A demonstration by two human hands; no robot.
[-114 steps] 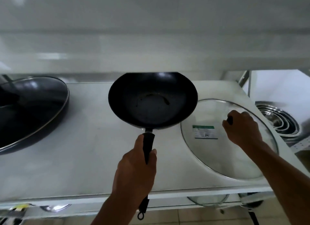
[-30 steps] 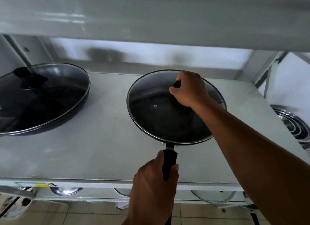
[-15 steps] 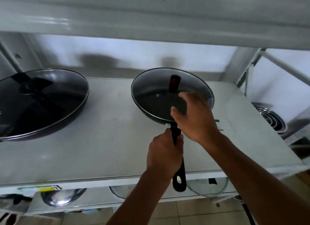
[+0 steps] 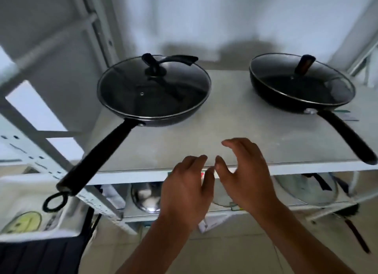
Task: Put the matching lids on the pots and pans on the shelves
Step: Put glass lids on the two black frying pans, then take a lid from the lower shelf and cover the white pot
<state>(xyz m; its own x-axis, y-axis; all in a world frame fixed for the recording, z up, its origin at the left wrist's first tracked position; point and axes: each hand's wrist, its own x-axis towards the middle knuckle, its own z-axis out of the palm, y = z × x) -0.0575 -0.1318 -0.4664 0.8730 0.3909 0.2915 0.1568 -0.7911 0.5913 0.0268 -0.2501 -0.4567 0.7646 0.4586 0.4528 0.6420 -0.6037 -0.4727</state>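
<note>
Two lidded pans (image 4: 155,102) (image 4: 300,89), two hands (image 4: 185,190) (image 4: 245,179)

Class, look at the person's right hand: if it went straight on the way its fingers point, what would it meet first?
Probably nothing soon: the right hand points up-left over bare shelf, between the two lidded pans. Depth is unclear; it might brush the left pan.

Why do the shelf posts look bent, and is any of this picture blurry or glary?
Head view: the wide-angle lens bows the shelf frame near the edges; the left side is smeared by motion blur; soft grey shadows fall on the back wall above both pans; the glass lids carry only faint reflections, no harsh glare; both hands are fairly sharp.
</note>
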